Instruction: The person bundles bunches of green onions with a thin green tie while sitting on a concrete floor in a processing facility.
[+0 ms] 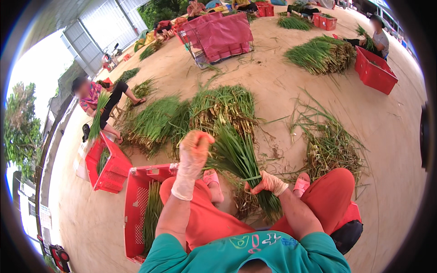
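Observation:
My right hand (269,184), in a pale thin glove, is closed round a bunch of long green leaves (234,152) that look like garlic chives. A light green band circles the bunch close to that hand. The bunch slants between my knees, with one end up and left. My left hand (195,148), also gloved, is raised beside its upper left side. Its fingers are curled together, and anything between them is too small to make out. Beyond the bunch lies a heap of cut greens (223,107) with pale stems.
By my left leg stands a red crate (132,214) holding greens. Another red crate (114,166) is near a seated person (98,98) holding greens. Loose trimmings (330,145) lie right. Farther off are a pink-covered metal frame (223,38), a pile of greens (323,53) and more seated people.

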Available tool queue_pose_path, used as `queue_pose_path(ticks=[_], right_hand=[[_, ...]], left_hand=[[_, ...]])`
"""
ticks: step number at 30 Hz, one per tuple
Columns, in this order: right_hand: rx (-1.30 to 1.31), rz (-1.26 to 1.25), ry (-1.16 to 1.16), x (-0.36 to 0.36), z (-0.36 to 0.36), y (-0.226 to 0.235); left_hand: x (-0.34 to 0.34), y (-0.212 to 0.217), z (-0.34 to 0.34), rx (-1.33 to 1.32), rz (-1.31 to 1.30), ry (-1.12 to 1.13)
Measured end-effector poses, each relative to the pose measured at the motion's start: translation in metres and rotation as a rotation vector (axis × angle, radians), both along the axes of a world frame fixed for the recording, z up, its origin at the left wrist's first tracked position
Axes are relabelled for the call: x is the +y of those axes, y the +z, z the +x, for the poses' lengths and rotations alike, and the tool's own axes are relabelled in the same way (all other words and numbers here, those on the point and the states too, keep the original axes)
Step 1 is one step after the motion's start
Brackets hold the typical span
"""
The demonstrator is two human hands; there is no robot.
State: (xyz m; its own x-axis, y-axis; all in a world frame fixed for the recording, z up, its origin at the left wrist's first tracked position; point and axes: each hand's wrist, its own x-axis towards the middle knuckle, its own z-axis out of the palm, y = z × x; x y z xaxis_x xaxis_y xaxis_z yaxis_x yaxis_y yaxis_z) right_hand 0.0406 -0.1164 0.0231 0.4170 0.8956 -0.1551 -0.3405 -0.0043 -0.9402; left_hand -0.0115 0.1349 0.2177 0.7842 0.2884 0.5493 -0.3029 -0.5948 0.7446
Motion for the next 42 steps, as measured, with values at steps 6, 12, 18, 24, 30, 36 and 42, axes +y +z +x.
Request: queue_pose_path(ticks=[6, 12, 18, 24, 30, 36, 42], right_hand=[[-0.007, 0.019, -0.011, 0.001, 0.005, 0.003], [-0.036, 0.051, -0.011, 0.007, 0.000, -0.003], [0.009, -0.014, 0.017, -0.002, 0.005, -0.004], [-0.004, -0.022, 0.038, 0.006, -0.001, 0.002], [-0.042, 0.018, 0.013, 0.003, 0.004, 0.000], [-0.059, 0.049, -0.031, 0.001, 0.004, 0.004], [-0.034, 0.031, -0.038, -0.007, 0.009, 0.021]], left_hand=[[-0.006, -0.004, -0.017, 0.064, 0.627, 0.058], [0.005, -0.024, -0.021, 0.100, 0.328, 0.001], [-0.012, 0.022, -0.016, -0.084, 0.512, 0.096], [0.013, -0.029, 0.000, 0.067, 0.977, 0.077], [0.007, -0.036, 0.004, 0.321, -0.371, -0.290], [0.009, 0.012, -0.009, 0.189, -0.721, -0.247], [0.006, 0.021, -0.059, 0.569, -0.160, -0.334]])
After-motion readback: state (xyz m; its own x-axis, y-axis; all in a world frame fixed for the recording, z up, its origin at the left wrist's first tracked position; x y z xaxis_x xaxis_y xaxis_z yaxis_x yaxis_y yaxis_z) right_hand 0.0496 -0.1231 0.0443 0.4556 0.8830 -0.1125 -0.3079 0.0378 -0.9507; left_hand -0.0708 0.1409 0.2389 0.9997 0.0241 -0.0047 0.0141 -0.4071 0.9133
